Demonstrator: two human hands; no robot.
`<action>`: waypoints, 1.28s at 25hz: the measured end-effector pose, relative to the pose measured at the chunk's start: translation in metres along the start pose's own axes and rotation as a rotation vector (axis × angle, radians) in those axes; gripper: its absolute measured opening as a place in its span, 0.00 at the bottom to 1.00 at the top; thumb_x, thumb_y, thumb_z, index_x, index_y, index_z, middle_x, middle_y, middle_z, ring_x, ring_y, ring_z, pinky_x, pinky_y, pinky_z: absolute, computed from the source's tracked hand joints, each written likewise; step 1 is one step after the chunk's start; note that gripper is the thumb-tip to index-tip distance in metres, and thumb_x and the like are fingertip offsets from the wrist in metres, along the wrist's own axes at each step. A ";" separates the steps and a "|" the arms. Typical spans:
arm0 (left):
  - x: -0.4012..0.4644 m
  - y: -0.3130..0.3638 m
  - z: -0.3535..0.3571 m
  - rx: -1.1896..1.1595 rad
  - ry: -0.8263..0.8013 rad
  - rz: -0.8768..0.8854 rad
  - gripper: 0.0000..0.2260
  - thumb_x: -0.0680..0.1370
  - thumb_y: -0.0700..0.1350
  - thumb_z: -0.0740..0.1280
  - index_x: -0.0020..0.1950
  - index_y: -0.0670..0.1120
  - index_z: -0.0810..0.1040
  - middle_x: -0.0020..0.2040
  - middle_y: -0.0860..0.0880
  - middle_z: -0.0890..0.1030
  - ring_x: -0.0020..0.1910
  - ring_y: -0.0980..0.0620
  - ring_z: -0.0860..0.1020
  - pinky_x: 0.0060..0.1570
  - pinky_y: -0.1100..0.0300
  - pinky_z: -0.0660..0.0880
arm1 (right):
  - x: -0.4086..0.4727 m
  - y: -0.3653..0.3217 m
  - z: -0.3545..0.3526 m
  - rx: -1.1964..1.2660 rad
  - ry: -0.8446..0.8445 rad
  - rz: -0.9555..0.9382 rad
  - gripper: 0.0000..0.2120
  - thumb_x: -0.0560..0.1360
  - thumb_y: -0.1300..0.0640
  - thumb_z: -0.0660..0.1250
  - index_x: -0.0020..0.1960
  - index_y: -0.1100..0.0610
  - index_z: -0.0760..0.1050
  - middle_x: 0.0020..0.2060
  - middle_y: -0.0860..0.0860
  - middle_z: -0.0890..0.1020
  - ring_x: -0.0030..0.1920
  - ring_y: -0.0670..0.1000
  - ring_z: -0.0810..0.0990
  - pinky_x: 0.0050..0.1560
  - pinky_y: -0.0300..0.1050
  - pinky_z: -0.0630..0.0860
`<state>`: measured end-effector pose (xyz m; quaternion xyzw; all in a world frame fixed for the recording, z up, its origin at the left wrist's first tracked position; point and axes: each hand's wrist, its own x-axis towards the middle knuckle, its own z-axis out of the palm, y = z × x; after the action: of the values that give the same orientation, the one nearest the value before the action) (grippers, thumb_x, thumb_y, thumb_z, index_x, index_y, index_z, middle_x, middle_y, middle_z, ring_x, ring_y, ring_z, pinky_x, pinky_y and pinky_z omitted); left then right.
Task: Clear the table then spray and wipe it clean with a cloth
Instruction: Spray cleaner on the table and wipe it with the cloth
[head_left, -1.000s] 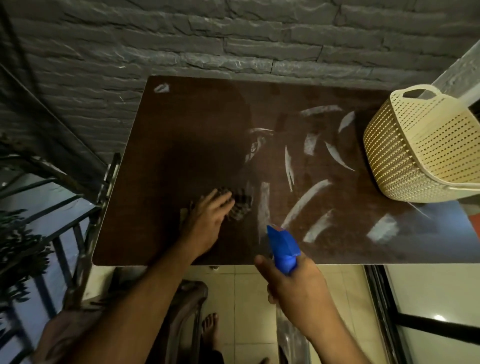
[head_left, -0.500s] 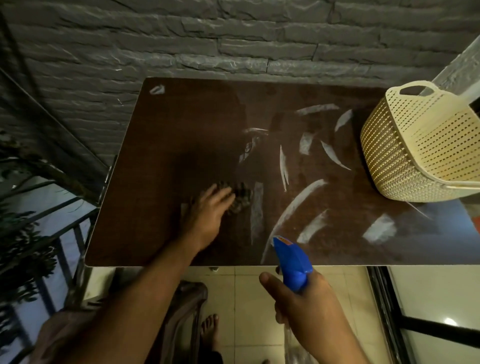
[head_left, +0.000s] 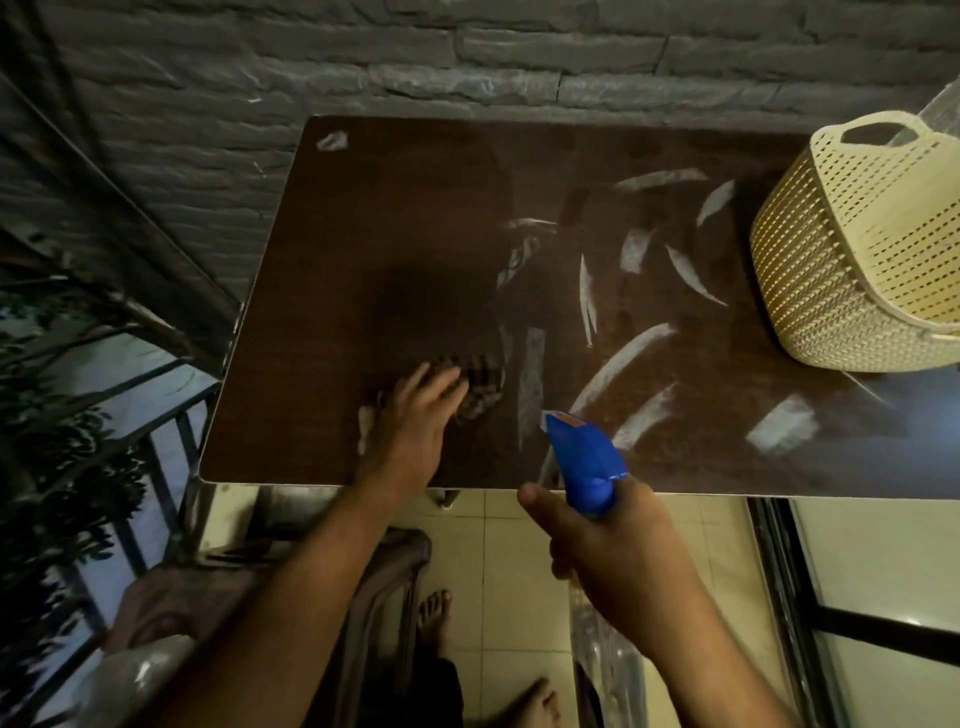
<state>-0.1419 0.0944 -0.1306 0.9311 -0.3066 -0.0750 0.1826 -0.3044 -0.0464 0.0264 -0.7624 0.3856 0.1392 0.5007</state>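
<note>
From the head camera, your cloth (head_left: 480, 384) was a dark checked rag, bunched and lying on the near-left part of the table (head_left: 395, 249), mostly hidden beneath your fingers so only its far end showed. The spray bottle (head_left: 584, 462) had a bright blue trigger head with its nozzle aimed out over the tabletop; its clear body ran down below your grip and was hard to make out. The table was a dark brown wood-grain top with rounded corners, streaked with pale wet smears across its middle and right half, while the left half looked darker and duller. Its far edge sat against a grey stone-brick wall (head_left: 415, 57), its left edge ran just beside a metal railing (head_left: 156, 457), and its near edge faced you over pale floor tiles (head_left: 498, 561). A cream perforated basket (head_left: 857, 260) stood on the right side, well apart from the cloth, leaving broad bare surface between them. Your left hand (head_left: 415, 421) lay palm down with fingers stretched flat, pressing on the cloth. Your right hand (head_left: 613, 556) hovered at the near edge, fingers curled tightly round the neck of the spray bottle, thumb along its left side. Your bare feet (head_left: 434, 618) showed on the tiles below.
</note>
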 end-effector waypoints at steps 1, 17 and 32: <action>-0.037 -0.007 -0.001 -0.020 -0.014 0.043 0.25 0.80 0.36 0.56 0.75 0.54 0.61 0.77 0.57 0.58 0.77 0.51 0.52 0.73 0.42 0.55 | -0.002 0.001 -0.002 0.011 -0.002 -0.005 0.14 0.69 0.38 0.70 0.45 0.45 0.71 0.35 0.50 0.84 0.36 0.50 0.83 0.42 0.50 0.82; -0.034 -0.016 -0.006 0.013 -0.035 0.076 0.26 0.78 0.36 0.61 0.74 0.52 0.61 0.77 0.54 0.58 0.77 0.50 0.52 0.74 0.45 0.53 | -0.008 0.029 -0.015 -0.012 -0.011 -0.061 0.14 0.69 0.36 0.69 0.46 0.44 0.71 0.35 0.52 0.84 0.37 0.51 0.84 0.45 0.53 0.83; 0.029 -0.123 -0.042 -0.133 0.110 -0.366 0.23 0.80 0.37 0.58 0.74 0.52 0.64 0.77 0.53 0.58 0.77 0.49 0.51 0.73 0.38 0.53 | -0.002 0.041 -0.026 0.044 -0.051 -0.024 0.14 0.69 0.37 0.69 0.46 0.44 0.70 0.37 0.52 0.83 0.40 0.52 0.84 0.47 0.49 0.82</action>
<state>-0.0412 0.1804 -0.1402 0.9599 -0.1162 -0.0761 0.2433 -0.3403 -0.0768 0.0126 -0.7519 0.3667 0.1439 0.5286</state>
